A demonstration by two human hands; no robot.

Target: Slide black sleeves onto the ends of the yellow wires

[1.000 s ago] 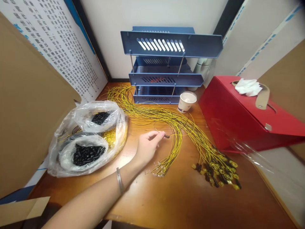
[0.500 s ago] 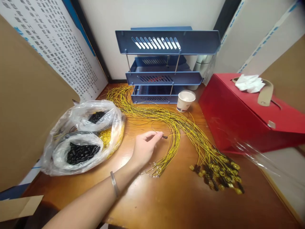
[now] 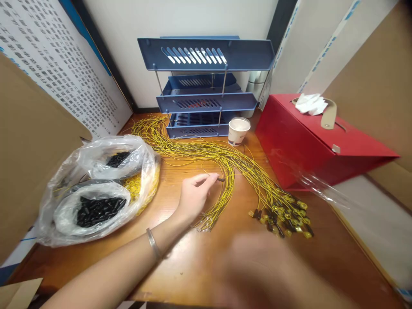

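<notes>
My left hand [image 3: 192, 196] is closed in a pinch on a thin yellow wire, and a small black sleeve [image 3: 220, 179] sticks out past its fingertips. Beneath and beside it runs a long bundle of yellow and black wires [image 3: 206, 150]. One branch of the bundle ends in bare metallic tips [image 3: 205, 225] just below that hand. The other branch ends at the right in yellow caps and black sleeves [image 3: 288, 216]. My right hand [image 3: 257, 259], smeared by motion, is over the front of the table, nearest the capped ends; its fingers cannot be made out.
At left sits a clear plastic bag [image 3: 151, 171] with black sleeves [image 3: 99, 210] and yellow caps [image 3: 137, 189]. A blue tiered rack [image 3: 206, 101] stands at the back beside a paper cup [image 3: 238, 132]. A red box [image 3: 299, 146] with tissue is at right.
My right hand has come into view from the lower right. My left hand keeps its pinch on the wire. The whole view has shifted, so things appear farther left.
</notes>
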